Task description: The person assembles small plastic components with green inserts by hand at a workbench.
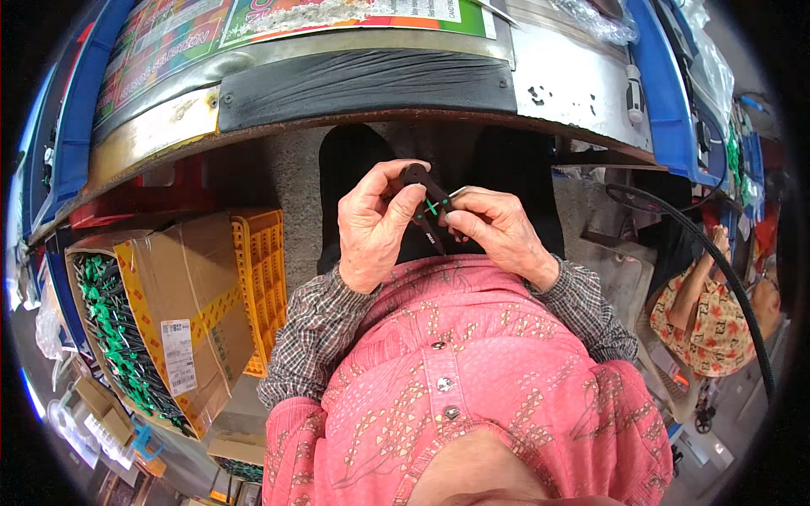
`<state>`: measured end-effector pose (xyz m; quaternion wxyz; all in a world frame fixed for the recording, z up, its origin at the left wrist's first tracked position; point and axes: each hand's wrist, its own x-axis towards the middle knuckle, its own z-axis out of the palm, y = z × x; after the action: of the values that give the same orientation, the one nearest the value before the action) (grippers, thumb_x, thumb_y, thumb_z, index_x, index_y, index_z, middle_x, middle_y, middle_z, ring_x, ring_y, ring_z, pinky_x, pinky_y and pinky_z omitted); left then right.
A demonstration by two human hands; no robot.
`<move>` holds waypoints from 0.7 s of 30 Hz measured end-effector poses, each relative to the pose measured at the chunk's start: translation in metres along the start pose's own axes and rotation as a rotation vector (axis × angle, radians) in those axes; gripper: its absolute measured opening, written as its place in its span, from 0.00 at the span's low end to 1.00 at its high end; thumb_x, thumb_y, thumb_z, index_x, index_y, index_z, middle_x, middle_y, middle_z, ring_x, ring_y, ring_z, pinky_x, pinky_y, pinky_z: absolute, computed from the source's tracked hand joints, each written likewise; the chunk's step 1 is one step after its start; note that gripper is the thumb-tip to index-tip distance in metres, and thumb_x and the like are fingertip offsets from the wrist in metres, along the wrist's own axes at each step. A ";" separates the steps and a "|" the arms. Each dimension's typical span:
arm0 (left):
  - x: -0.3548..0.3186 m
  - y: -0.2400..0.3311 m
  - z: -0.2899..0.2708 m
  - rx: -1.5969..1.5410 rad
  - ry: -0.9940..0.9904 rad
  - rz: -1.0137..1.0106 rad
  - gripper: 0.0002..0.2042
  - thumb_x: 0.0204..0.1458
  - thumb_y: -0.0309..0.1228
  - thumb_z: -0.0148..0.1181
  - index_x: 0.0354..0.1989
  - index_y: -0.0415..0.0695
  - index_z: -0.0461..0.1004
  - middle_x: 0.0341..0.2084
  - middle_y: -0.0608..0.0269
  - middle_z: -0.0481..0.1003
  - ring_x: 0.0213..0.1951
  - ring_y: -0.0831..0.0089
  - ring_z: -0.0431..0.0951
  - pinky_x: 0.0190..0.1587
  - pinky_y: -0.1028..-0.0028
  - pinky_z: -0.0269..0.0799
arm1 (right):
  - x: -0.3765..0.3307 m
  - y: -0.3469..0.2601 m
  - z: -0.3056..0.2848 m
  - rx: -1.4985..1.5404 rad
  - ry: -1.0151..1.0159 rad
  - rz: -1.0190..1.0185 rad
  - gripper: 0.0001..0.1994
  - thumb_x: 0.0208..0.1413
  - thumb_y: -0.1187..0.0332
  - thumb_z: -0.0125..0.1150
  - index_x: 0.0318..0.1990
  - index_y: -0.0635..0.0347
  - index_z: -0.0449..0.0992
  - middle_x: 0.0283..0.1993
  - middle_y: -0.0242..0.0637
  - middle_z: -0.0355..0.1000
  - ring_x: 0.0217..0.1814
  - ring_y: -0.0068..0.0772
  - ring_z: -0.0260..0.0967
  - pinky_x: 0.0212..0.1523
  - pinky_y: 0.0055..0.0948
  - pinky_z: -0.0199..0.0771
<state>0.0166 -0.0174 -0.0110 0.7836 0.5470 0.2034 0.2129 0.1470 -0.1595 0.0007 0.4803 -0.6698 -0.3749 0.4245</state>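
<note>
Over my lap, just in front of the pink shirt, my left hand [375,221] pinches a black plastic piece with a round end [418,174] between thumb and fingers. The piece slants down to the right, with small bright green bits along it and a green cross-shaped part [433,206] beside it. My right hand [499,229] is closed on the other end of this black and green piece, thumb against fingers. A narrow black strip [431,238] points down between the hands. Fingers hide part of the piece, so I cannot tell how its parts join.
The workbench edge [367,87] runs ahead, with blue bins [72,126] at its left end and a screwdriver [634,93] at right. A cardboard box [190,287] of black and green parts stands left, beside a yellow crate [260,287]. A black cable [717,253] and another person [704,325] are right.
</note>
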 end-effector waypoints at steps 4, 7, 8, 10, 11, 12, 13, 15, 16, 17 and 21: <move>0.003 -0.004 -0.003 -0.032 -0.001 0.018 0.11 0.58 0.26 0.57 0.48 0.36 0.72 0.31 0.70 0.73 0.31 0.85 0.72 0.32 0.84 0.70 | 0.000 0.001 0.001 -0.059 0.000 -0.042 0.08 0.60 0.72 0.55 0.35 0.70 0.75 0.31 0.33 0.68 0.28 0.19 0.65 0.29 0.20 0.68; 0.003 -0.004 -0.003 0.013 -0.009 0.045 0.11 0.58 0.26 0.57 0.48 0.37 0.73 0.31 0.70 0.73 0.31 0.86 0.71 0.31 0.84 0.70 | -0.001 0.001 0.002 -0.084 0.005 -0.060 0.09 0.61 0.71 0.54 0.34 0.70 0.75 0.30 0.33 0.68 0.27 0.19 0.65 0.28 0.20 0.67; 0.002 -0.002 -0.003 0.001 -0.016 0.024 0.11 0.58 0.28 0.57 0.48 0.37 0.73 0.32 0.71 0.73 0.32 0.86 0.70 0.34 0.85 0.68 | -0.001 0.000 0.002 -0.079 0.005 -0.047 0.09 0.61 0.72 0.54 0.34 0.70 0.75 0.30 0.33 0.68 0.27 0.19 0.65 0.28 0.20 0.67; 0.002 0.000 -0.003 -0.013 -0.022 0.001 0.12 0.59 0.29 0.57 0.48 0.37 0.73 0.33 0.73 0.72 0.33 0.87 0.69 0.36 0.86 0.67 | -0.001 -0.001 0.002 -0.078 -0.005 -0.045 0.09 0.61 0.72 0.54 0.34 0.70 0.75 0.30 0.33 0.68 0.27 0.19 0.65 0.28 0.19 0.67; 0.003 0.001 -0.004 0.009 -0.025 0.006 0.11 0.59 0.29 0.56 0.47 0.37 0.73 0.31 0.72 0.73 0.31 0.87 0.70 0.32 0.85 0.68 | -0.002 -0.001 0.003 -0.076 -0.012 -0.043 0.08 0.61 0.72 0.54 0.34 0.70 0.75 0.29 0.33 0.68 0.27 0.19 0.65 0.28 0.19 0.67; 0.005 0.001 -0.004 0.032 -0.027 0.009 0.11 0.59 0.28 0.56 0.47 0.38 0.73 0.28 0.71 0.73 0.30 0.87 0.71 0.28 0.85 0.69 | -0.002 -0.002 0.003 -0.076 -0.014 -0.041 0.08 0.61 0.72 0.54 0.34 0.70 0.75 0.29 0.33 0.68 0.27 0.19 0.65 0.28 0.19 0.67; 0.006 0.002 -0.004 0.030 -0.026 0.006 0.11 0.59 0.28 0.56 0.47 0.38 0.73 0.28 0.71 0.73 0.30 0.87 0.71 0.28 0.85 0.69 | -0.001 -0.003 0.003 -0.056 -0.004 -0.037 0.08 0.60 0.72 0.54 0.34 0.70 0.75 0.30 0.33 0.68 0.27 0.18 0.65 0.27 0.19 0.67; 0.009 0.004 -0.003 0.041 -0.023 -0.033 0.10 0.59 0.30 0.56 0.46 0.38 0.74 0.26 0.72 0.73 0.27 0.88 0.70 0.26 0.86 0.67 | -0.001 -0.004 0.004 -0.036 0.008 -0.027 0.08 0.60 0.73 0.54 0.34 0.71 0.75 0.30 0.33 0.68 0.26 0.18 0.65 0.27 0.19 0.67; 0.009 0.005 -0.004 0.038 -0.023 -0.038 0.10 0.59 0.30 0.56 0.46 0.38 0.74 0.26 0.72 0.73 0.27 0.88 0.70 0.26 0.86 0.67 | -0.002 -0.005 0.004 -0.015 0.014 0.002 0.08 0.60 0.73 0.55 0.34 0.71 0.75 0.30 0.33 0.69 0.27 0.18 0.65 0.27 0.19 0.67; 0.010 0.005 -0.006 0.033 -0.049 -0.065 0.11 0.60 0.31 0.55 0.46 0.38 0.75 0.26 0.73 0.73 0.26 0.88 0.69 0.26 0.85 0.66 | -0.003 -0.006 0.004 0.006 0.021 0.031 0.08 0.60 0.73 0.55 0.34 0.71 0.75 0.31 0.32 0.70 0.27 0.17 0.65 0.28 0.18 0.67; 0.011 0.003 -0.004 -0.022 -0.042 -0.121 0.11 0.60 0.33 0.54 0.44 0.38 0.76 0.25 0.74 0.72 0.24 0.89 0.67 0.24 0.85 0.64 | -0.004 -0.005 0.007 0.122 0.042 0.096 0.08 0.58 0.71 0.59 0.34 0.69 0.76 0.27 0.28 0.69 0.26 0.14 0.64 0.26 0.18 0.66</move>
<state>0.0232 -0.0070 -0.0108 0.8050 0.5296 0.2172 0.1559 0.1390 -0.1593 0.0049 0.5071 -0.6651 -0.3054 0.4552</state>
